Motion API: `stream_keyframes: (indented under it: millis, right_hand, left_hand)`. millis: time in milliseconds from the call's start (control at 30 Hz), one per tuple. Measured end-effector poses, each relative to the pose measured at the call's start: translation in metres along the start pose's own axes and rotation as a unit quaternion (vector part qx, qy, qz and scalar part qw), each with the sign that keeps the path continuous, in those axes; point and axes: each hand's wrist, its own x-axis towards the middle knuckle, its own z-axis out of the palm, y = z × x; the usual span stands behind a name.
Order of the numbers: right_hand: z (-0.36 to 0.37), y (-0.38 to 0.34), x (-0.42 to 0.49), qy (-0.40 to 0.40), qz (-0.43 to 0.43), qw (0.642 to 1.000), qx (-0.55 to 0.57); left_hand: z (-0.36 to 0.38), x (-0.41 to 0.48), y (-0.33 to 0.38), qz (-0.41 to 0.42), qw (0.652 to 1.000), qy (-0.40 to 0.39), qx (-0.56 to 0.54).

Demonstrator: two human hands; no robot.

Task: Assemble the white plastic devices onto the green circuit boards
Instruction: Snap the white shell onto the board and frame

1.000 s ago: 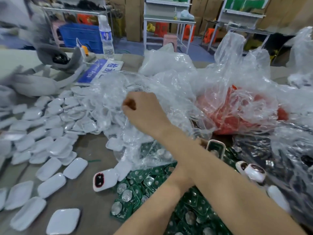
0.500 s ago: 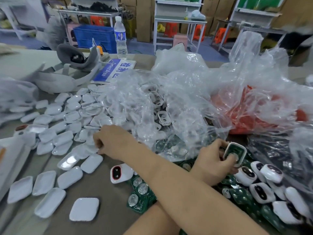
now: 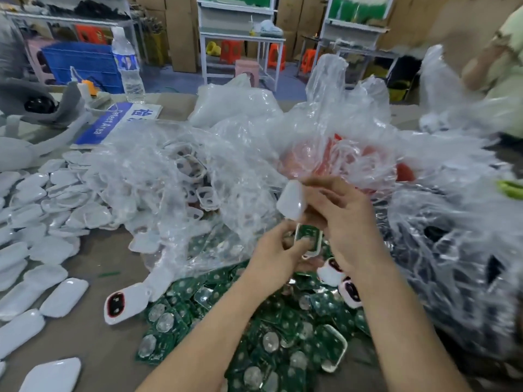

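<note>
Head: boards (image 3: 297, 349) heaped on counter (image 3: 113, 349)
Left grip (image 3: 271, 256): pinching cased board (image 3: 307, 239)
Right grip (image 3: 348, 222): clamped on cover (image 3: 291, 202)

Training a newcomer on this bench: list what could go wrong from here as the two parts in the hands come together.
1. The right hand holds the white cover by one side only; it could slip into the pile of green boards below.
2. That cover is tilted against the board-filled shell in the left hand; pressed so, it may seat crooked.
3. The clear plastic bag lies close behind the hands and might snag.
</note>
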Motion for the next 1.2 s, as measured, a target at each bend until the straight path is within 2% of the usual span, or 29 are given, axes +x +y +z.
stream_keyframes:
  millis: [67,133,233,400,533,567,667,767,900,1000,1100,1200]
  right_hand:
    - [-0.04,0.009,-0.008,0.057,0.034,0.996,-0.059]
    - [-0.061,0.021,-0.014,0.077,0.074,0.989,-0.101]
    - [-0.07,0.029,-0.02,0.066,0.089,0.987,-0.119]
    - [-0.075,0.025,-0.023,-0.006,0.11,0.983,-0.145]
    - [-0.08,0.017,-0.02,0.006,0.109,0.98,-0.169]
    - [-0.082,0.015,-0.019,0.027,0.108,0.983,-0.146]
    - [-0.081,0.015,-0.021,0.074,0.124,0.989,0.019]
    - [-0.063,0.021,-0.03,0.062,0.107,0.992,0.033]
    - [-0.041,0.032,-0.037,0.1,0.065,0.991,-0.052]
    - [-0.038,0.037,-0.038,0.113,0.025,0.979,-0.166]
    - [-0.036,0.042,-0.039,0.125,-0.058,0.931,-0.338]
    - [-0.032,0.047,-0.041,0.17,-0.11,0.886,-0.416]
  left_hand:
    - [-0.001,0.008,-0.009,0.0,1.0,-0.004,-0.029]
    - [0.0,0.012,-0.017,-0.001,1.0,-0.001,-0.023]
    - [0.002,0.013,-0.022,0.003,1.0,-0.015,-0.01]
    - [0.003,0.01,-0.017,0.003,1.0,-0.012,-0.017]
    - [0.002,0.009,-0.015,0.002,0.999,-0.007,-0.045]
    - [0.002,0.01,-0.015,-0.001,0.998,-0.005,-0.059]
    - [0.001,0.012,-0.017,-0.014,0.996,-0.001,-0.087]
    - [0.001,0.013,-0.019,-0.02,0.994,-0.003,-0.11]
    - [-0.001,0.013,-0.018,-0.008,0.992,-0.006,-0.126]
    - [0.001,0.012,-0.019,-0.006,0.993,-0.002,-0.118]
    - [0.003,0.012,-0.02,-0.007,0.993,0.004,-0.115]
    - [0.003,0.014,-0.02,-0.02,0.99,0.02,-0.136]
